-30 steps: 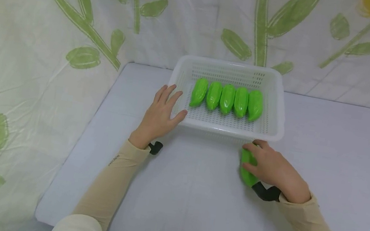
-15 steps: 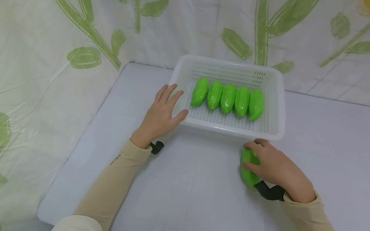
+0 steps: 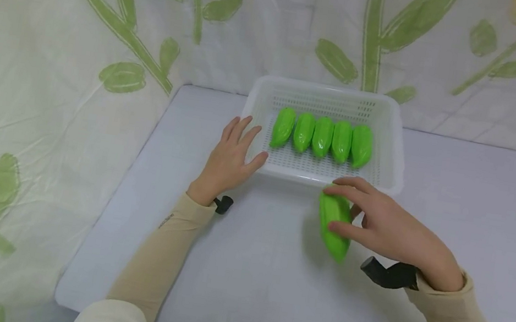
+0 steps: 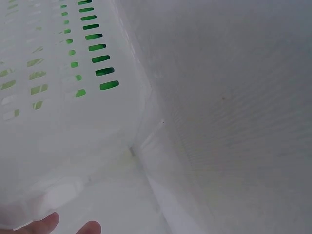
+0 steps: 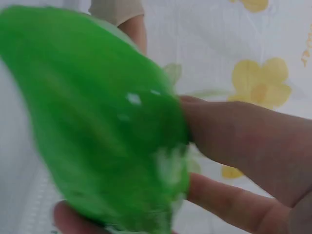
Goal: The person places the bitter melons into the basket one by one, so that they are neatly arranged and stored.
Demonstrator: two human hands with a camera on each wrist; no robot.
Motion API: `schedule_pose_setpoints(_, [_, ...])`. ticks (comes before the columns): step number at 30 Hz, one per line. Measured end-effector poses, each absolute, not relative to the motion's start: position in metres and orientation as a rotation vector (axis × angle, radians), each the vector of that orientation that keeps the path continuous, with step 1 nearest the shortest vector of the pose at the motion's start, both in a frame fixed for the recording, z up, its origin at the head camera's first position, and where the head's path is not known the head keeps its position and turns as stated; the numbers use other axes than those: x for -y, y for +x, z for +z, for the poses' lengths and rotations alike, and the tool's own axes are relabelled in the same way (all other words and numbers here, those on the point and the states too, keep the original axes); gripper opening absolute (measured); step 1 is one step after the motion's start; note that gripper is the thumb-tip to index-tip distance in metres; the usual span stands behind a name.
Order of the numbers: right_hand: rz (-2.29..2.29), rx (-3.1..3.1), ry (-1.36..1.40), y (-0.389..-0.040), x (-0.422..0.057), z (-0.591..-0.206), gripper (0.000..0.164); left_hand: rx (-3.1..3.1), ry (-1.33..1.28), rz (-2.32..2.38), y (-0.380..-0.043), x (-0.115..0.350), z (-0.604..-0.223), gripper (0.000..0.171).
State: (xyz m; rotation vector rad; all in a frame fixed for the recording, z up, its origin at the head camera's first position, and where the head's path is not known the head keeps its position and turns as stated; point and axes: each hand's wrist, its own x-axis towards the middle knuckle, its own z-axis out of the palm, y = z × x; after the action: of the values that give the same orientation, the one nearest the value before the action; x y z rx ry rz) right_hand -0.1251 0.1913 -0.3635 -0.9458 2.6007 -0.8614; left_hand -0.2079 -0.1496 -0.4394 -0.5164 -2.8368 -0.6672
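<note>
In the head view my right hand (image 3: 391,225) pinches a glossy green, ridged toy fruit (image 3: 335,222) between thumb and fingers. It is tilted, lifted off the table just in front of the basket. The right wrist view shows this green toy fruit (image 5: 97,112) close and blurred, with the thumb on one side and fingers behind. Its exact kind I cannot tell. My left hand (image 3: 224,164) has its fingers spread at the left front corner of the white basket (image 3: 315,178). Several similar green toy fruits (image 3: 322,137) lie side by side in a row inside the basket.
The pale table (image 3: 250,282) bears the basket near its back edge. Behind and to the left hangs a cloth (image 3: 280,14) printed with flowers and leaves. A black strap piece (image 3: 391,274) sits at the right wrist.
My right hand has lifted the toy fruit off the table and moved it a little left and toward the basket. The left hand keeps its place at the basket; the view has shifted slightly.
</note>
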Motion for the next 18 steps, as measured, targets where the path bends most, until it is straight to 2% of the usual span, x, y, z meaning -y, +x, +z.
schedule_pose_setpoints(7, [-0.982,-2.678,-0.933,-0.159,-0.176,-0.343,0.054,2.861,-0.509,-0.663,-0.208,0.149,-0.438,0.066])
schedule_pose_setpoints(18, [-0.868,-2.723,-0.842,-0.239,-0.138,-0.314,0.061,2.857,-0.503,-0.678,-0.208,0.150,-0.438,0.065])
